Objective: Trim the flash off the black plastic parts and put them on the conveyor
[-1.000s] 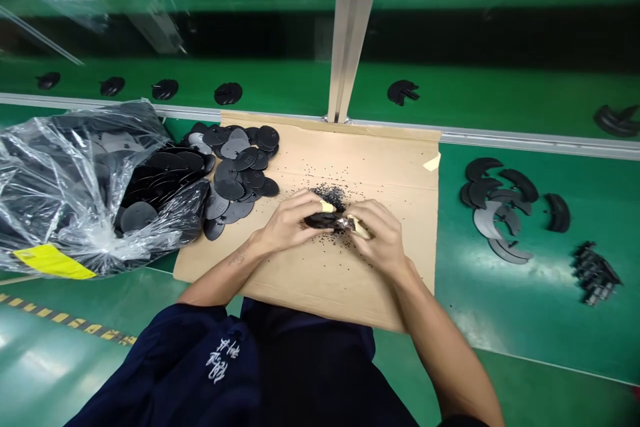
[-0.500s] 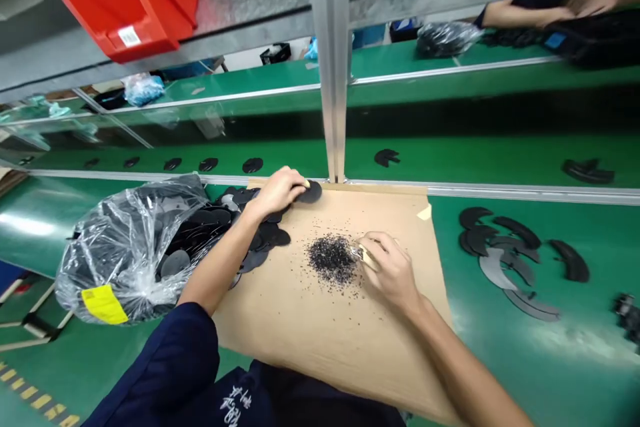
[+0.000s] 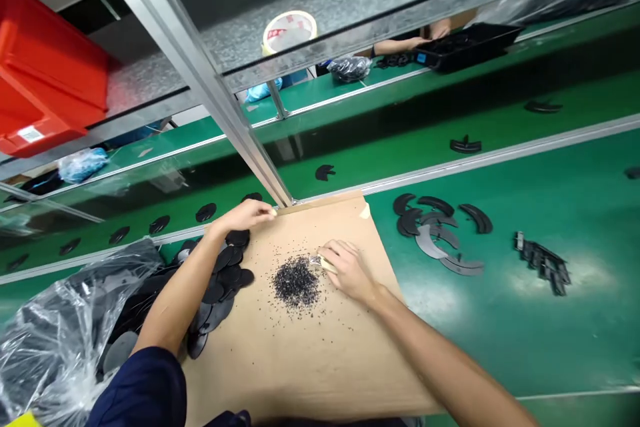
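Observation:
My left hand [image 3: 246,215] is stretched out at the far edge of the brown paper sheet [image 3: 300,380], its fingers extended and no part visible in them. Just beyond it, a black disc [image 3: 251,198] lies on the green belt, partly hidden by the hand. My right hand [image 3: 346,270] is closed on a small metal-tipped tool [image 3: 315,260], whose kind I cannot make out. The tool's tip is at the right edge of a heap of tiny black scraps [image 3: 296,282]. More black discs [image 3: 229,275] lie piled under and beside my left forearm.
A clear plastic bag [image 3: 55,327] of discs is at left. Curved black pieces [image 3: 433,240] and narrow black parts [image 3: 543,260] lie on the green table at right. A metal post [image 3: 240,127] rises behind the paper. Across the belt, another person's arm reaches a black tray [image 3: 470,47].
The black disc is out of my left hand, which has drawn back slightly toward the left. My right hand still holds the tool by the scraps. The view has turned right and tilted.

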A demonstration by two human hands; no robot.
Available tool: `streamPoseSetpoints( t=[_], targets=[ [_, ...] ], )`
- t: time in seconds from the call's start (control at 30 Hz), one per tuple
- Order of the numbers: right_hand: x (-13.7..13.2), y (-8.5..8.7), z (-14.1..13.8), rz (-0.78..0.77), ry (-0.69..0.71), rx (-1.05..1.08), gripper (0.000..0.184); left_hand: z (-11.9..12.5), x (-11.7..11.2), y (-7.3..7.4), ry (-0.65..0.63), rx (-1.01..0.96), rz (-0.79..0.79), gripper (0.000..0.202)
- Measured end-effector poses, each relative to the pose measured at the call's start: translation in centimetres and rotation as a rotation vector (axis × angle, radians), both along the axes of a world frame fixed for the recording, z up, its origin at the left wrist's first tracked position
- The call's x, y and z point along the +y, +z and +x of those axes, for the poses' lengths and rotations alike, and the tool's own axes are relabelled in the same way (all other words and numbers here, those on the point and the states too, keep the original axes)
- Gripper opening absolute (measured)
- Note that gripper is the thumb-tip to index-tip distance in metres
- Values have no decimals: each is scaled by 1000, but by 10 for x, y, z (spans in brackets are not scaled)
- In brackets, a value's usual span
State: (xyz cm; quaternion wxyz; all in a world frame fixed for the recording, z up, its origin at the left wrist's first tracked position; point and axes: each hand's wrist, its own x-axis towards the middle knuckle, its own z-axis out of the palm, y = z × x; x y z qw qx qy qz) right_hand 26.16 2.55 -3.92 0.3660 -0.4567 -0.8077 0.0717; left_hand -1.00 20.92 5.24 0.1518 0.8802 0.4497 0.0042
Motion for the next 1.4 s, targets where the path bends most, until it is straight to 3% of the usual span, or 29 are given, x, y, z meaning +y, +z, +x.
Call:
streamPoseSetpoints(
  t=[0.07, 0.13, 0.3, 0.37, 0.47, 0.57, 0.67, 0.73, 0.8, 0.87, 0.93, 1.0, 1.1, 1.27, 1.33, 1.4],
  targets=[
    [1, -2, 0, -30, 0, -27, 25, 33, -7, -2, -217, -63, -78, 28],
    [1, -2, -1, -49, 2, -59, 26, 75, -6, -7, -314, -125, 1, 28],
    [-2, 2, 0, -50, -1, -95, 23, 169, 21, -18, -188, -223, 166, 29],
    [-3, 3, 0, -45, -6, -88, 21, 189, 29, -19, -133, -252, 192, 26],
    [-5, 3, 0, -39, -20, -54, 21, 197, 32, -19, -48, -260, 192, 36],
    [-5, 4, -1, -21, -37, 39, 22, 185, 26, -14, 5, -294, 192, 22],
    [-1, 3, -1, 3, -122, 277, 25, 153, 7, -9, 22, -366, 206, 21],
    [5, 3, -1, -9, -228, 498, 27, 125, -18, -9, 19, -398, 199, 17],
    [12, 3, -2, -127, -254, 673, 37, 98, -55, -14, -38, -461, 156, 10],
    [17, 5, -4, -331, -147, 795, 46, 77, -96, -23, -165, -605, 83, 9],
    [17, 10, -8, -562, 40, 824, 47, 60, -131, -32, -169, -623, 58, 9],
    [13, 18, -13, -687, 144, 829, 46, 41, -150, -36, -121, -581, 62, 9],
    [6, 26, -19, -718, 135, 836, 45, 1, -136, -33, 33, -498, 119, 8],
    [4, 28, -21, -734, 7, 801, 49, -57, -62, -28, 434, -365, 258, 15],
    [4, 28, -21, -759, -21, 822, 51, -65, -46, -29, 484, -342, 247, 15],
    [3, 28, -22, -769, -56, 868, 54, -65, -43, -29, 484, -350, 237, 17]
  ],
)
